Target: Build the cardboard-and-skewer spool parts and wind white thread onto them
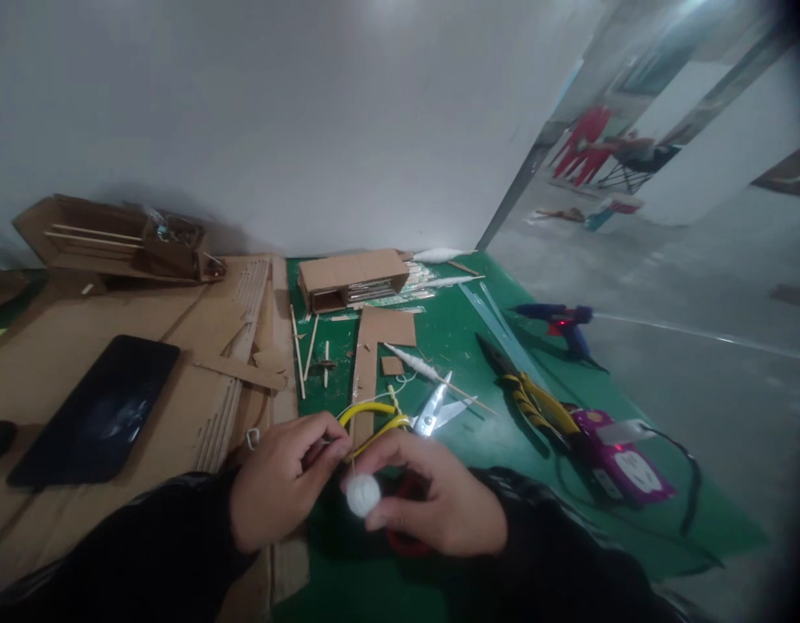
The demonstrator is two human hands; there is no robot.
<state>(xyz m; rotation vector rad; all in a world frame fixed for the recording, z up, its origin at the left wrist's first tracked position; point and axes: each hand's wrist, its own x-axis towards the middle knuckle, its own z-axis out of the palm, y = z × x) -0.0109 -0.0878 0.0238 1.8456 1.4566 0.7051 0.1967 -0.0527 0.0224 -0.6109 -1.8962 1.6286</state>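
White ball point(363, 496) in curled right hand point(448, 502)

Dim, hazy, with dark right-hand corners

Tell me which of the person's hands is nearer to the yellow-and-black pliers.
The right. The right hand, at the white ball, is just short of the pliers and to their left; the left hand is farther off, beyond the right.

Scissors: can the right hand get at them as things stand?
Probably yes: the scissors lie just beyond the right hand, nothing visible between, though its fingers hold a white ball.
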